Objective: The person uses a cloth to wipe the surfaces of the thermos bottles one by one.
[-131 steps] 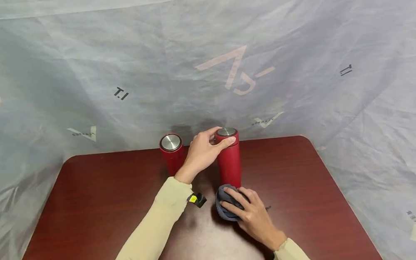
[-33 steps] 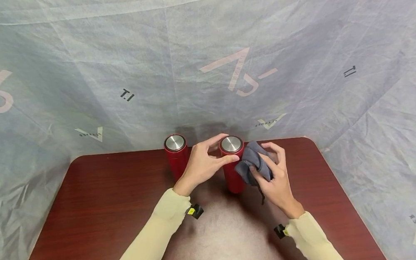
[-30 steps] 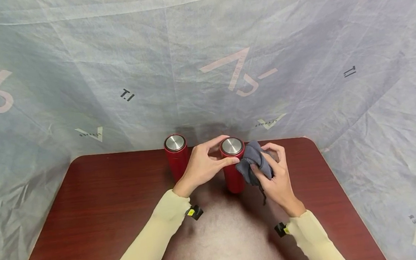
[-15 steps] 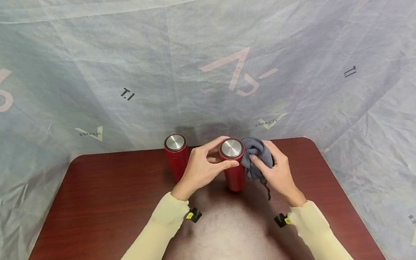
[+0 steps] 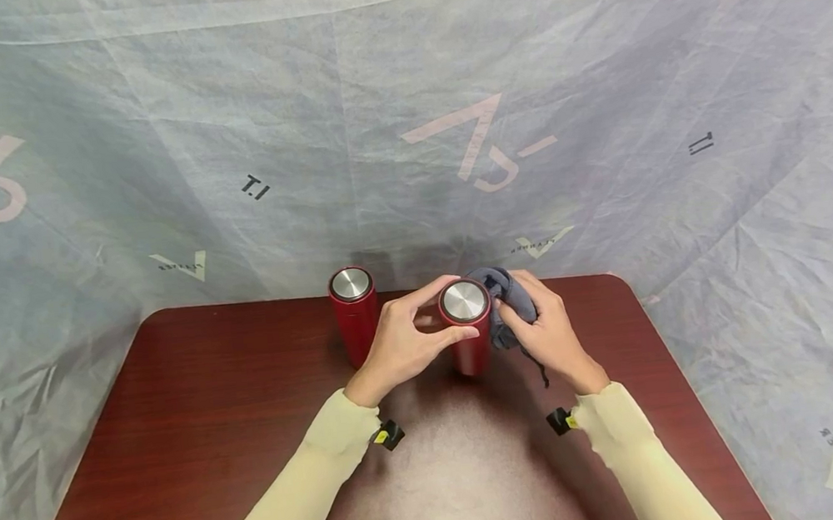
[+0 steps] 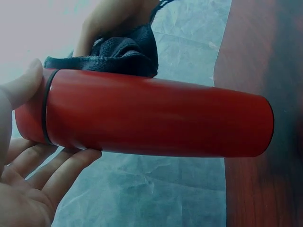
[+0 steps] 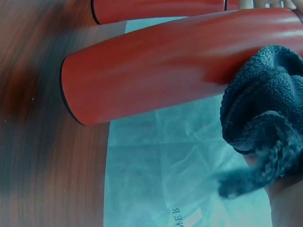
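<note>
A red thermos (image 5: 473, 357) with a round silver-topped lid (image 5: 464, 301) is near the table's far side, its top leaning slightly toward me. My left hand (image 5: 402, 341) grips it around the lid end, thumb in front and fingers behind; the left wrist view shows the fingertips just below the dark seam of the thermos (image 6: 156, 116). In my right hand (image 5: 555, 339) is a bunched dark grey-blue cloth (image 5: 514, 297), held against the upper right side of the thermos. A thin strip of the cloth (image 7: 262, 99) dangles below that hand. Part of the right hand's fingers is hidden behind the cloth.
A second red thermos (image 5: 357, 324) with a silver top stands upright to the left, close to my left hand. The reddish-brown wooden table (image 5: 198, 415) has rounded far corners. Behind and beside it hangs a grey printed sheet (image 5: 283, 122).
The cloth in my right hand has gone from low on the thermos front up its right side, then toward the back near the lid. The thermos top has tipped slightly toward me.
</note>
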The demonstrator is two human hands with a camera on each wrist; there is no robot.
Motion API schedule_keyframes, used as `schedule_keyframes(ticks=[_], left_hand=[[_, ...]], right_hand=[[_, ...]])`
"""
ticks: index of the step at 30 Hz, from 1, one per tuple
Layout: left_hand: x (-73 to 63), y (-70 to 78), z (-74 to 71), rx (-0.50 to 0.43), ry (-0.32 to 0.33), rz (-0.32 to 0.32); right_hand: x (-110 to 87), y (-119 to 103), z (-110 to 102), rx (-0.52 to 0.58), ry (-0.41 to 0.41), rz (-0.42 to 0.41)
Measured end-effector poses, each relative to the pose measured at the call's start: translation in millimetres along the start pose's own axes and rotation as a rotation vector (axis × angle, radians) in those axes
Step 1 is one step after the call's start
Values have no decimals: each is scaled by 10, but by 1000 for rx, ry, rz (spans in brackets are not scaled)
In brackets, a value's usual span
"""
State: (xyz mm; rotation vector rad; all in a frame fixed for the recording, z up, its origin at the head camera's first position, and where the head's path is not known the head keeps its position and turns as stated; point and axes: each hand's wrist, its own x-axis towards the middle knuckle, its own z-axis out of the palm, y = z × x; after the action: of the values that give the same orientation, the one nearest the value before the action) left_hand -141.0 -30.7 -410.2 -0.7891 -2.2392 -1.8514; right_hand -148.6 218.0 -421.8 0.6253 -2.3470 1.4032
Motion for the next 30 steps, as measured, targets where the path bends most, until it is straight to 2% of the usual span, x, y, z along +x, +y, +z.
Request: schedule_keyframes(ticks=[4,6,8,11,13,21,30], left_hand=[[-7,-6,-1,0,8,23],[-10,-7,1,3,7,36],[-13,-10,4,6,7,51],[-21,-16,11,8,6,71],[-28,-18,15,8,6,82],[-53,-11,23,13,-20,126],[-54,-12,57,-25,-51,195]], right_hand=[[42,-6,-5,-24,-50,5],[69,-125,-32,-27,-82,7],[94,-116,-45,-24,-115,5],[132,-84,-57,-36,-159,-5],[148,49,-45,-46,-181,-12],[179,115,-59,-95,-281,-34],[265,190,-110,-39,-409,-32]])
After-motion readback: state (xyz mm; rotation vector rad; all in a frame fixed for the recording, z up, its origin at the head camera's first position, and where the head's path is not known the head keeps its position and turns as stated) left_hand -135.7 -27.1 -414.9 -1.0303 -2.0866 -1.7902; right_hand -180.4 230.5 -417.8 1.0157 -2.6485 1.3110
